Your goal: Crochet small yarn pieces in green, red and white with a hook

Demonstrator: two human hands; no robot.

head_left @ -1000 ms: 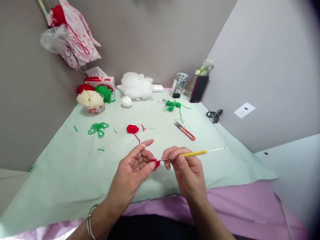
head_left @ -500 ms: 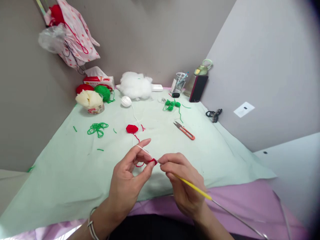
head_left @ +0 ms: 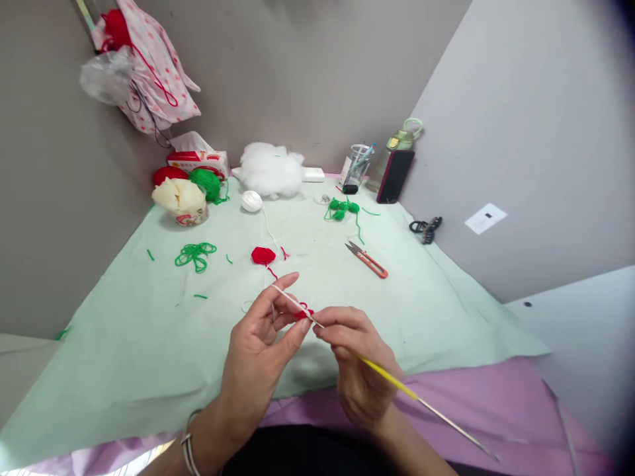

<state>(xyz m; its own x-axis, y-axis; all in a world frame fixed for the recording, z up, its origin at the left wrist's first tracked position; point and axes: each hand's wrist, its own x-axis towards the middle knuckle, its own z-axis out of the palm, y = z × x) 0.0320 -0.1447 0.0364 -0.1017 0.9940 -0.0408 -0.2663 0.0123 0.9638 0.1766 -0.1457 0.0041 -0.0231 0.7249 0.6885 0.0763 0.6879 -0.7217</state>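
Note:
My left hand (head_left: 260, 354) pinches a small red crochet piece (head_left: 303, 312) between thumb and fingers, and white yarn (head_left: 288, 295) runs over its raised index finger to the piece. My right hand (head_left: 364, 360) grips a crochet hook with a yellow handle (head_left: 389, 377), its tip at the red piece. Behind my hands lies a red yarn bundle (head_left: 262, 256), with a red strand trailing toward my left hand. Farther back sits a white yarn ball (head_left: 251, 201), its strand running forward.
Orange-handled snips (head_left: 367, 260) lie right of centre, green yarn pieces (head_left: 342, 209) behind them. Loose green yarn (head_left: 195, 256) is on the left. At the back stand a tissue box (head_left: 198, 160), white stuffing (head_left: 272, 170), a clear cup (head_left: 356, 166) and a phone (head_left: 395, 176).
The hook's rear end has swung left and slightly up. The red piece has shifted and turned in my left fingers, showing a small loop above it.

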